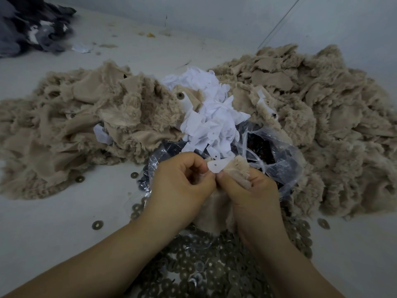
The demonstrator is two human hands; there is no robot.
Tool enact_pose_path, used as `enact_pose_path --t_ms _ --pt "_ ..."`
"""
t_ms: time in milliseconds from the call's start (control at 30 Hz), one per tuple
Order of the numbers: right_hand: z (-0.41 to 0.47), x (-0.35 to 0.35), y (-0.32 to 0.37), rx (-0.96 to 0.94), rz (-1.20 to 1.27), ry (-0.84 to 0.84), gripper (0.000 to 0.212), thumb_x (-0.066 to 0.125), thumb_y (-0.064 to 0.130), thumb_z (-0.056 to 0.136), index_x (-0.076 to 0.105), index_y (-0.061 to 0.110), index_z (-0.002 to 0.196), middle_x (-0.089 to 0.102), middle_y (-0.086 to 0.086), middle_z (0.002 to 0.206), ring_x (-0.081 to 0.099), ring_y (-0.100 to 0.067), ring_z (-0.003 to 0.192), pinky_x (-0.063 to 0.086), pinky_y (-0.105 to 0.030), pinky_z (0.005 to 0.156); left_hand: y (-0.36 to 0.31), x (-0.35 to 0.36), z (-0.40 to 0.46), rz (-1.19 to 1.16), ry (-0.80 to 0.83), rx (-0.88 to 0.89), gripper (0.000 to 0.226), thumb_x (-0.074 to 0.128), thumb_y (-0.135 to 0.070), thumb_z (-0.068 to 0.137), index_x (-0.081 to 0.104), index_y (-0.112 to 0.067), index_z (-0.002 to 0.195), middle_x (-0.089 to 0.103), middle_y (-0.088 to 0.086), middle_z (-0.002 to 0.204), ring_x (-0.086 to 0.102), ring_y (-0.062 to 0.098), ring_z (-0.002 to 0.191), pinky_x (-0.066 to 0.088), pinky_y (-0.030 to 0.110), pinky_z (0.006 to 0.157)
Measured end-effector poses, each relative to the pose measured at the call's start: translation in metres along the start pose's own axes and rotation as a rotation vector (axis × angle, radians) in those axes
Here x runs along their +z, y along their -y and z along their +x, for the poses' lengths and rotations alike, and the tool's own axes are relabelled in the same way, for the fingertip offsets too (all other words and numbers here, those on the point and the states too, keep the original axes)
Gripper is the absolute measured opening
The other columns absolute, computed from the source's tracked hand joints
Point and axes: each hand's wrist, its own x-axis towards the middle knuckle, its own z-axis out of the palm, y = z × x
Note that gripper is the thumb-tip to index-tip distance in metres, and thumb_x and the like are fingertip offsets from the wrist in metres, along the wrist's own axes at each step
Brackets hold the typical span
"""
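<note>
My left hand [182,181] and my right hand [255,190] meet at the centre of the view, fingers curled. Between them they pinch a small beige furry fabric piece [238,168] with a white cut-out patch [217,166] laid on its top edge. The fabric hangs down between my wrists. Under my forearms lies a heap of round metal washers [214,272].
Beige fur fabric pieces are heaped at the left [86,125] and right [322,115]. A pile of white patches [210,108] sits between them. A clear plastic bag [279,160] holds dark small parts. Loose washers [97,224] dot the grey surface. Dark cloth [32,24] lies far left.
</note>
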Motion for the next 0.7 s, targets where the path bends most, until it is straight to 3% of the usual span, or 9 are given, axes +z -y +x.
enact_pose_path --t_ms 67,233,367,500,600,700 --pt "-0.001 0.0 -0.001 -0.001 -0.021 -0.01 0.003 0.073 0.008 0.086 0.076 0.009 0.087 0.077 -0.007 0.079 0.075 -0.023 0.075 0.061 -0.03 0.061 -0.001 0.001 -0.001 0.018 -0.002 0.015 0.016 0.073 0.0 0.077 0.066 -0.012 0.069 0.066 0.008 0.065 0.059 0.022 0.055 0.049 0.029 0.051" --pt "-0.001 0.0 0.0 0.055 0.032 0.018 0.01 0.068 0.008 0.09 0.076 0.007 0.086 0.076 -0.015 0.083 0.074 -0.032 0.081 0.061 -0.035 0.066 0.0 0.002 -0.002 0.083 0.009 0.092 0.02 0.075 -0.002 0.078 0.066 -0.018 0.072 0.066 0.001 0.066 0.06 0.011 0.055 0.047 0.018 0.05" --pt "0.0 0.0 0.006 0.195 0.157 0.064 0.017 0.063 0.006 0.091 0.079 0.011 0.087 0.077 -0.014 0.087 0.076 -0.027 0.083 0.058 -0.026 0.063 0.001 0.0 -0.002 0.105 0.02 0.139 0.023 0.081 -0.007 0.077 0.066 -0.023 0.082 0.064 -0.007 0.076 0.059 0.003 0.064 0.047 0.013 0.06" --pt "0.001 0.001 0.007 0.233 0.22 0.081 0.015 0.063 0.003 0.091 0.078 0.005 0.089 0.077 -0.018 0.09 0.075 -0.03 0.084 0.059 -0.028 0.065 0.003 -0.001 -0.006 0.084 0.0 0.272 0.018 0.076 -0.007 0.078 0.07 -0.021 0.086 0.066 -0.01 0.08 0.064 0.006 0.073 0.049 0.015 0.068" --pt "0.0 0.001 0.008 0.234 0.245 0.065 0.014 0.062 0.0 0.09 0.076 -0.001 0.087 0.076 -0.021 0.087 0.075 -0.029 0.077 0.057 -0.026 0.06 0.006 -0.001 -0.008 0.122 -0.03 0.362 0.009 0.073 -0.004 0.078 0.073 -0.013 0.079 0.068 -0.007 0.079 0.066 0.01 0.077 0.051 0.017 0.071" --pt "0.0 0.001 0.009 0.223 0.234 0.053 0.014 0.063 -0.001 0.089 0.076 -0.001 0.083 0.076 -0.019 0.082 0.074 -0.025 0.069 0.054 -0.023 0.054 0.007 -0.001 -0.008 0.164 -0.045 0.336 0.011 0.077 -0.004 0.078 0.076 -0.014 0.08 0.07 -0.009 0.081 0.067 0.007 0.079 0.05 0.013 0.072"
